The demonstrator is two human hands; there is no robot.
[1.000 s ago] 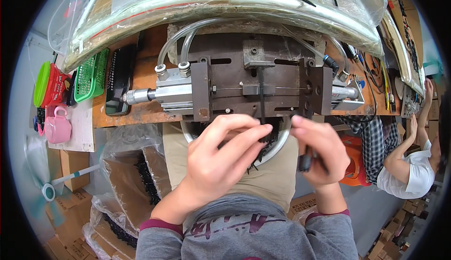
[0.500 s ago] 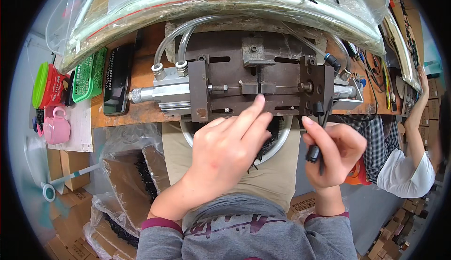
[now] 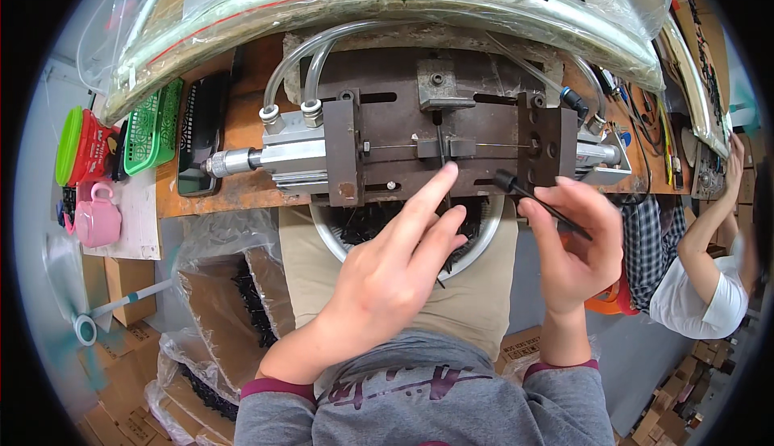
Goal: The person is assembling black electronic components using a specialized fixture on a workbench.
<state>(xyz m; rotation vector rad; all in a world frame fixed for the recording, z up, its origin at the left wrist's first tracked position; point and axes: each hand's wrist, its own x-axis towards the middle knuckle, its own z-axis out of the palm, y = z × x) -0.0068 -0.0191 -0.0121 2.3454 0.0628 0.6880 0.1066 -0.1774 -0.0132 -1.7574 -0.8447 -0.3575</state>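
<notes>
My left hand (image 3: 395, 256) reaches up to the bench fixture with its index finger stretched out. The fingertip is at the near end of a thin black rod (image 3: 442, 143), which lies across a small metal block (image 3: 463, 148) in the fixture; whether it presses the rod I cannot tell. The other fingers are loosely bent with nothing visible in them. My right hand (image 3: 576, 248), to the right, pinches a slim black rod with a thicker black cap (image 3: 505, 181) between thumb and fingers. Its capped end points up and left, close to the fixture's front edge.
Metal air cylinders (image 3: 298, 156) with clear hoses flank the brown fixture plate (image 3: 395, 123). A round bowl (image 3: 326, 232) of black pieces sits on my lap. At left are a green basket (image 3: 153, 127) and a pink cup (image 3: 98, 216). Another person (image 3: 701, 285) is at far right.
Both cylinder rods have drawn back outward from the middle block. My right hand has turned, swinging the capped rod up and left. My left hand stays by the block, its fingers slightly more spread.
</notes>
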